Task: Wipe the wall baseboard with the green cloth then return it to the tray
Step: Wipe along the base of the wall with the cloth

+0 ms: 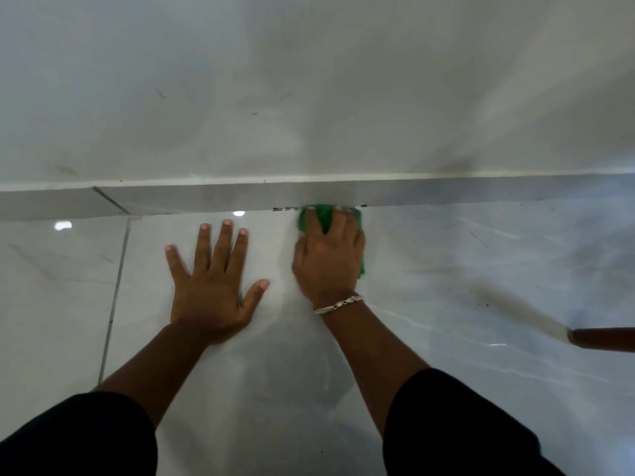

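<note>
A grey tiled baseboard (213,197) runs across the foot of the white wall. My right hand (330,259), with a silver bracelet on its wrist, presses a green cloth (324,216) against the bottom edge of the baseboard where it meets the floor. Most of the cloth is hidden under the hand; green shows between the fingers and at the right side. My left hand (214,283) lies flat on the glossy floor tile to the left, fingers spread, holding nothing. Dark specks mark the joint just left and right of the cloth. No tray is in view.
The glossy white marble-look floor (464,269) has a grout line (115,297) at the left. A brown wooden leg or handle (601,340) juts in at the right edge. The white wall (309,80) shows faint scuff marks.
</note>
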Demonstrator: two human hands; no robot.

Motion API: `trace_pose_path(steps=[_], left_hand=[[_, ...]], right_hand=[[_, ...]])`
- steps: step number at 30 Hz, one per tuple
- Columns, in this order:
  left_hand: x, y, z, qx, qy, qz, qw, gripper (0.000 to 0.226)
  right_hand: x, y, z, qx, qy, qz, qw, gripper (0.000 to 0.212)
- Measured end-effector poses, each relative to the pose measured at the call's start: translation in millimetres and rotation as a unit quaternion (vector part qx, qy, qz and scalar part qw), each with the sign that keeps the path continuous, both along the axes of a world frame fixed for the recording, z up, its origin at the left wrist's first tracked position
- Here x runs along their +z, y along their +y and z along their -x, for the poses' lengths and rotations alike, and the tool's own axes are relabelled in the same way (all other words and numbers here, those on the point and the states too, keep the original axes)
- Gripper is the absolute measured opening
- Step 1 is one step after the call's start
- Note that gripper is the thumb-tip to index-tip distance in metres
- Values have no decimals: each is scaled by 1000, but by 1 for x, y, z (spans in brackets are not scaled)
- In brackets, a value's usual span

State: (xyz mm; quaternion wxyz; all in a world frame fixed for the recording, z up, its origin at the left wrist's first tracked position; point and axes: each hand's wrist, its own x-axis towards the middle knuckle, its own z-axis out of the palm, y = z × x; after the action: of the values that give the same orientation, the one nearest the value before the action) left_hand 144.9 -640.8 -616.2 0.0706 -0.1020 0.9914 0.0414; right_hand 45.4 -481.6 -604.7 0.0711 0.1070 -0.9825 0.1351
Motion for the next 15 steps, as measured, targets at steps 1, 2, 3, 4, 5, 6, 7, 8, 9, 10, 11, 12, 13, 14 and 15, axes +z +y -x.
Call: trace_pose_path(steps=[1,2,3,4,5,6,7,8,9,10,11,12,13,14,15], left_hand=[[0,0,0,1,-1,1,1000,89],[1,0,0,0,-1,-2,1000,89],[2,0,-1,-2,0,-8,1000,89],[3,0,-1,-3,2,-14,1000,89],[3,-1,-1,-7,5,-17,1000,88],[3,-1,-1,-11,8,-19,1000,88],[3,-2,-2,-13,9,-19,1000,88],[2,-3,-2,-18,10,-20,1000,88],[2,-3,-3,-21,13,-19,1000,88],[1,-3,-3,-22,18,-16,999,88],[1,-3,-2,-21,22,-13,999,88],[0,-3,-2,-22,21,-11,999,88],[0,-2,-3,-21,19,-10,1000,88],[0,-2,-3,-19,18,-9,1000,87],[0,-2,-3,-17,18,-5,1000,88]], right_hand=[[0,1,1,38,-1,-4,999,48],[1,6,4,66,2,-13,998,47],[3,15,10,81,9,-20,996,46],[5,29,17,77,17,-21,997,44],[6,46,24,53,24,-19,998,42],[7,65,32,17,31,-19,999,41],[7,85,39,-13,31,-25,999,40],[7,101,45,-35,22,-34,999,40],[8,112,49,-52,5,-38,998,41],[8,114,50,-68,-12,-39,997,42],[6,109,50,-92,-28,-37,995,44],[6,100,48,-125,-41,-33,991,45],[8,87,45,-153,-49,-29,987,47],[10,71,38,-156,-52,-25,986,48],[12,52,29,-131,-50,-19,990,49]])
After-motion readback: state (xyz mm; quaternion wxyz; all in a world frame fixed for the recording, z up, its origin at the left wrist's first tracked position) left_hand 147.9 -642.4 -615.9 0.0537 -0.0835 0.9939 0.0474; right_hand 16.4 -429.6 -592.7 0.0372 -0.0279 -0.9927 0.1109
